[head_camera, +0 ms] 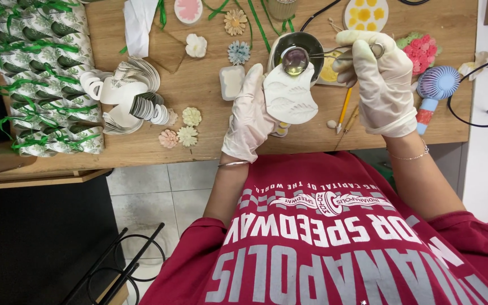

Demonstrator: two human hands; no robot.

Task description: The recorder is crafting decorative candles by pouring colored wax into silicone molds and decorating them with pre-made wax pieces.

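Wooden surface [199,90], crowded: left hand [249,116] cradles a white leaf-patterned mould [290,97], right hand [382,79] pinches a small ladle [296,59] over it; risk, as judged: a tilted mould or unsteady ladle could spill liquid onto glove or the cast flowers [181,134].

Pale latex gloves on left hand [251,116], right hand [382,85]; thin wrist bracelets; crimson printed T-shirt.

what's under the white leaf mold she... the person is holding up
The white mold rests on the gloved left hand, fingers beneath it. A small ladle in the right hand hangs over its top edge, before a metal pot. The table under the mold is hidden.
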